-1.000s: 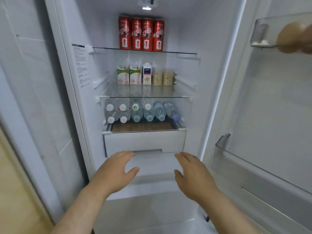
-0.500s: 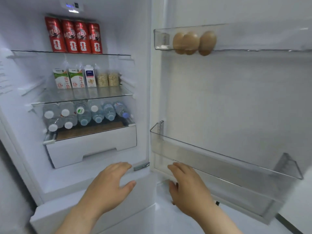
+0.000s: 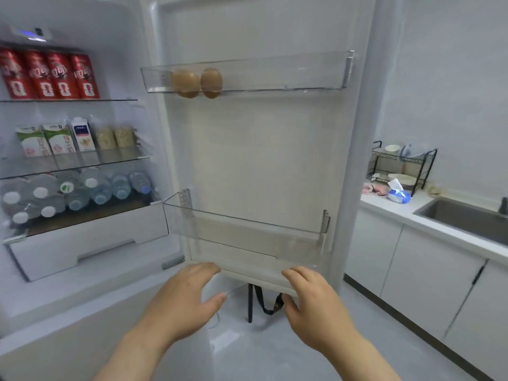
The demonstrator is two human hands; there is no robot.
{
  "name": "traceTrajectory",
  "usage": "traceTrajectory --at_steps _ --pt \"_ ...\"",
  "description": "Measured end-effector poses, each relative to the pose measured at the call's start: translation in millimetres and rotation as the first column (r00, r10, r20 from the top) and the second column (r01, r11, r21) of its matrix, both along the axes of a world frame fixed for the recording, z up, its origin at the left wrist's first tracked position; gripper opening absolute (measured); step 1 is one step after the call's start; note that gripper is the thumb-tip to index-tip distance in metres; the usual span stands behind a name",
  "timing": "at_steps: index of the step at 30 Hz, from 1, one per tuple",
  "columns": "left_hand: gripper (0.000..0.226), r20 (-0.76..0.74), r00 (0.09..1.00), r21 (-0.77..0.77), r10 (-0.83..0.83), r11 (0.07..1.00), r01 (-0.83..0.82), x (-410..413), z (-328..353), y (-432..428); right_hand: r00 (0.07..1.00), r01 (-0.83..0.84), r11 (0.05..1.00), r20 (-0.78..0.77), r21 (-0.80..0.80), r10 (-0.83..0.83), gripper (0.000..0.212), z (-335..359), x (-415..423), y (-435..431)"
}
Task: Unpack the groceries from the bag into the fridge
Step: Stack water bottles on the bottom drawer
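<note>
The fridge stands open, its door swung out in front of me. Brown eggs lie in the upper door bin; nothing lies in the lower door bin. Inside are red cans on the top shelf, cartons and jars below, and water bottles lying above a white drawer. My left hand and my right hand hover with relaxed fingers below the lower bin, holding nothing. Black bag straps show on the floor under the door.
To the right runs a white kitchen counter with cabinets, a steel sink, a black dish rack with bowls, and a blue-white pack. Pale floor lies between the fridge and the cabinets.
The view has swung right from the fridge interior to the door and the kitchen counter. Both hands stay open and have moved right with it, from the drawer to under the lower door bin.
</note>
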State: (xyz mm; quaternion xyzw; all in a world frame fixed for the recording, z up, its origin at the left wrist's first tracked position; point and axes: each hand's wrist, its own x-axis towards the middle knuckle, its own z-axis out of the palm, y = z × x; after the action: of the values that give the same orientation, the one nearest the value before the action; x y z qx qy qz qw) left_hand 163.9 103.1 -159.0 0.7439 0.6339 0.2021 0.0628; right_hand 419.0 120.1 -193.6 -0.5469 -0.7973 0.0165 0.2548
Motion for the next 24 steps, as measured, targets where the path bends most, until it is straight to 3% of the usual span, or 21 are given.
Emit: traceTrajectory --at_steps 5,14,19,24 --pt "0.055 -0.007 0.996 0.005 -0.094 0.996 0.094 64.3 1.8 -19.4 0.999 0.041 0.999 -0.034 -0.01 -0.041 0.041 4.5 60.4 -35.5" --pt "0.055 -0.023 0.945 0.027 -0.326 0.945 0.327 189.4 -2.7 -36.2 0.961 0.272 0.96 -0.021 -0.067 -0.274 0.046 14.4 183.3 -110.9" --pt "0.055 -0.039 0.878 0.025 -0.478 0.878 0.479 261.2 -1.9 -37.8 0.894 0.443 0.892 -0.031 -0.09 -0.448 0.049 18.5 244.5 -153.3" --pt "0.057 -0.064 0.754 0.013 -0.654 0.755 0.655 342.1 -1.4 -42.0 0.783 0.611 0.78 -0.039 -0.136 -0.62 0.05 13.9 298.4 -199.9"
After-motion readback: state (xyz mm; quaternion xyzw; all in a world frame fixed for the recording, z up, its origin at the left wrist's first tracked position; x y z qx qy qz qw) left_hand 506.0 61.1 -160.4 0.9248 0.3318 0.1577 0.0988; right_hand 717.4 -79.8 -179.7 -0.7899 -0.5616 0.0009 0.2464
